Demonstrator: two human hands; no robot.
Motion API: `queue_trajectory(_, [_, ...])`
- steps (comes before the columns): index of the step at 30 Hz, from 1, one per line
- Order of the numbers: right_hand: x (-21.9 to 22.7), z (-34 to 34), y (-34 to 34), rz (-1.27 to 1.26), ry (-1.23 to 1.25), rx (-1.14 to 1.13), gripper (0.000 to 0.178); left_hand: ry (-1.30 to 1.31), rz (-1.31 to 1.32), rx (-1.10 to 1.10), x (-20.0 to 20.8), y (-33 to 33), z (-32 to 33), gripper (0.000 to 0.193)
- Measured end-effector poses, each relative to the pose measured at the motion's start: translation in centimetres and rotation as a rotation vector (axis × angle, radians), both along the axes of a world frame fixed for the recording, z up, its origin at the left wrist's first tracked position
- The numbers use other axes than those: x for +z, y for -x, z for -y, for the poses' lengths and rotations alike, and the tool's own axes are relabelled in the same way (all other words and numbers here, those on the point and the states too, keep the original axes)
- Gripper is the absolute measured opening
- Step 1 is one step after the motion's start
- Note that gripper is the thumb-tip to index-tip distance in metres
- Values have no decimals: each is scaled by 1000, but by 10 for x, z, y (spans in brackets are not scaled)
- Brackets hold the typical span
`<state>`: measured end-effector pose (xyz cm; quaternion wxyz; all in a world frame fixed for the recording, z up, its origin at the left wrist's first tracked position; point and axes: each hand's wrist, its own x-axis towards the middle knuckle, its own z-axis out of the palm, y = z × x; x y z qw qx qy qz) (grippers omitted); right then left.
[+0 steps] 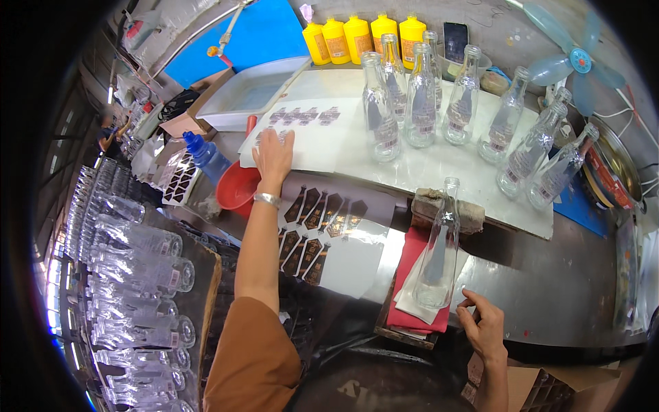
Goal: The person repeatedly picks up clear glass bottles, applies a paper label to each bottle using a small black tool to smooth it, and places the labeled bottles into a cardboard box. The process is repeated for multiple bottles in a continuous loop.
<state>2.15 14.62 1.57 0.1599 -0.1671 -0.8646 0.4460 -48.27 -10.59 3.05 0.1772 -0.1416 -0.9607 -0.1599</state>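
My left hand reaches forward, fingers stretched out over the near left edge of a white sheet of small dark printed decals. Its fingertips rest at the lower decals and partly cover them. My right hand is half curled with thumb and forefinger apart, holding nothing, just right of a clear glass bottle. That bottle lies tilted, neck away from me, against a rolled cloth pad. Its base is over white paper on a red cloth. Nearer than the sheet lies another sheet of black and gold decals.
Several labelled glass bottles stand on the white board at right. A red basin, blue squeeze bottle and shallow water tray are at left. Yellow bottles line the back, beside a fan. Stacked bottles fill the far left.
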Motion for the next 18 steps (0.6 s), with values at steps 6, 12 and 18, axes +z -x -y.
queue_trajectory(6, [0, 16, -9, -3, -7, 43, 48, 126, 12, -117, -24, -58, 26, 73])
queue_trajectory(12, [9, 35, 2, 67, -137, 40, 71, 28, -268, -331, -25, -50, 40, 56])
queue_trajectory(18, [-3, 45, 13, -19, -296, -89, 67, -165, -334, -353, -34, -49, 52, 13])
